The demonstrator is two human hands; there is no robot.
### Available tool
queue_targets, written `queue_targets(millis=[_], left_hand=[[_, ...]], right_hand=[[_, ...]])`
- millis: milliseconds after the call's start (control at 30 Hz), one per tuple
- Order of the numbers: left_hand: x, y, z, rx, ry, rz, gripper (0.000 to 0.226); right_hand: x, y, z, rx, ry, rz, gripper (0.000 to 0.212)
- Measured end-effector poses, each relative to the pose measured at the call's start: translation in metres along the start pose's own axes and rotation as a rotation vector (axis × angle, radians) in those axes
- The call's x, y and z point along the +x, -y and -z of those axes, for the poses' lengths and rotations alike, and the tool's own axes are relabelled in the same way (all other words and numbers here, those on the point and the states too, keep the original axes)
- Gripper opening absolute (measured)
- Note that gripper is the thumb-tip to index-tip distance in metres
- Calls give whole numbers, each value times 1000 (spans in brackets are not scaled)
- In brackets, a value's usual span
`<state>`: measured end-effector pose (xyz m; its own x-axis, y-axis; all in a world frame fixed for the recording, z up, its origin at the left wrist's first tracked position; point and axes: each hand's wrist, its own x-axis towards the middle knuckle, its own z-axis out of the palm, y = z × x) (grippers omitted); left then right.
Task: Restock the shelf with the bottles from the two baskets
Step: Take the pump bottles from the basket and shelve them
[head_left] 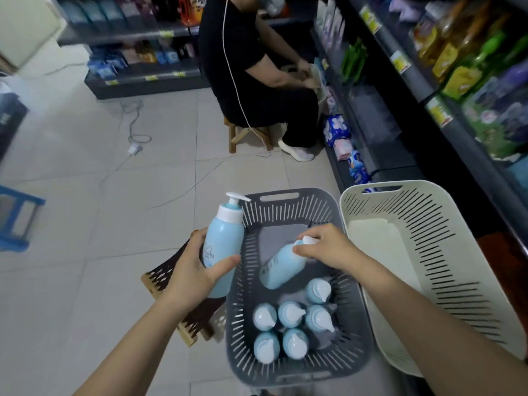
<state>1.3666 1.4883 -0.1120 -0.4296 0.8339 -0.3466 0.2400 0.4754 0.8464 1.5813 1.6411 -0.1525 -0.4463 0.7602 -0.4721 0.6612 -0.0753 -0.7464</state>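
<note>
My left hand (197,267) grips a light blue pump bottle (224,241) upright, just left of the grey basket (288,210) on the floor. Over that basket my right hand (325,247) holds the pump top of a second blue bottle (283,267), which leans tilted inside. Several more blue pump bottles (291,327) stand upright in the basket's near half. A white basket (445,252) stands to the right with nothing visible inside. The dark shelf (400,138) runs along the right.
A person in black sits on a wooden stool (245,135) ahead, beside the shelf. A white cable and plug (134,150) lie on the tiled floor. A brown woven stool (177,284) sits under my left arm, and a blue stool (17,218) is far left.
</note>
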Motion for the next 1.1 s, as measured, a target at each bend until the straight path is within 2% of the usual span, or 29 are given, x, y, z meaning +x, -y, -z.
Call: queue_targets(millis=[67,200,300,433,533,667,767,867,933,967,1100], left_hand=[[-7,-15,1,-71,-10,34,64],[-20,-43,3,-283,53,110,68],[-27,-61,3,-338,168,100,70],[-34,-86,0,-363,342,78,84],[-39,-107,-4,-441,494,88,81],[-55,-135,-16,-548,709,116,56],[-73,-152,-37,-525,815,89,57],[-98,-168,-65,-513,887,67,60],[-119,-178,-84,-505,968,53,64],[-131,-182,-93,-495,1003,44,65],[-183,-196,-126,-470,1139,30,58]], right_hand=[[-12,13,13,89,-28,-2,12],[-45,45,44,256,-123,-14,26],[-74,69,67,361,-230,-32,27],[-116,94,96,451,-407,-44,28],[-156,108,113,447,-568,-56,32],[-215,118,119,450,-753,-120,39],[-257,117,118,496,-897,-180,47],[-300,111,111,539,-1048,-234,45],[-331,105,104,539,-1105,-202,42],[-349,104,100,590,-1121,-159,46],[-424,86,90,774,-1209,-81,99]])
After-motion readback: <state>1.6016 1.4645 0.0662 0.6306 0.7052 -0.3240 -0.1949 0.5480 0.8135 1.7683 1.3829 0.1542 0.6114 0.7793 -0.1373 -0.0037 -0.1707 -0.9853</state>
